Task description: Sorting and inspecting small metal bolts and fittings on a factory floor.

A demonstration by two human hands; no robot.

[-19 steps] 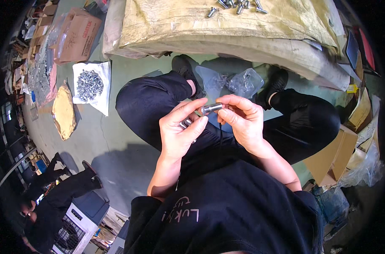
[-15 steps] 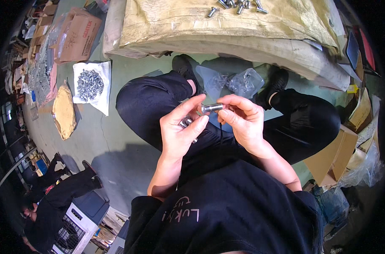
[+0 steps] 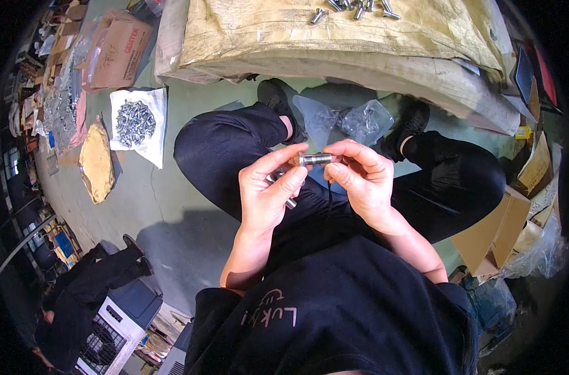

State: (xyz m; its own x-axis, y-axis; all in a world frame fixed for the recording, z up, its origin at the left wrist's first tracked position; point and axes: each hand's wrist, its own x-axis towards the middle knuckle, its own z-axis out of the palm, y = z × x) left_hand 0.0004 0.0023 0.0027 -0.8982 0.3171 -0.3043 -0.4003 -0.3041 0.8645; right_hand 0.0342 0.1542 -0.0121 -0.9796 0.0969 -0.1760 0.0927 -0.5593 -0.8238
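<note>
A shiny metal bolt (image 3: 316, 159) lies nearly level between my two hands, above my lap. My left hand (image 3: 262, 190) pinches its wider head with thumb and forefinger. The threaded end sits between the thumb and fingertips of my right hand (image 3: 367, 184). More metal bolts (image 3: 289, 202) are tucked in the curled fingers of my left hand, partly hidden; one end pokes out below the thumb. Beyond my hands, a clear plastic bag (image 3: 367, 122) rests on the floor between my feet.
Several loose bolts (image 3: 358, 11) lie on the yellowish cloth-covered surface (image 3: 334, 44) ahead. On the left floor are a white sheet (image 3: 153, 147) heaped with bolts, a tan slab (image 3: 97, 164) and a cardboard box (image 3: 119, 50). An open carton (image 3: 494, 228) stands right. Another person (image 3: 97, 281) is at lower left.
The held bolt has turned slightly and sits more level. One bolt in my left hand now sticks out further below the thumb. The whole view has shifted a little.
</note>
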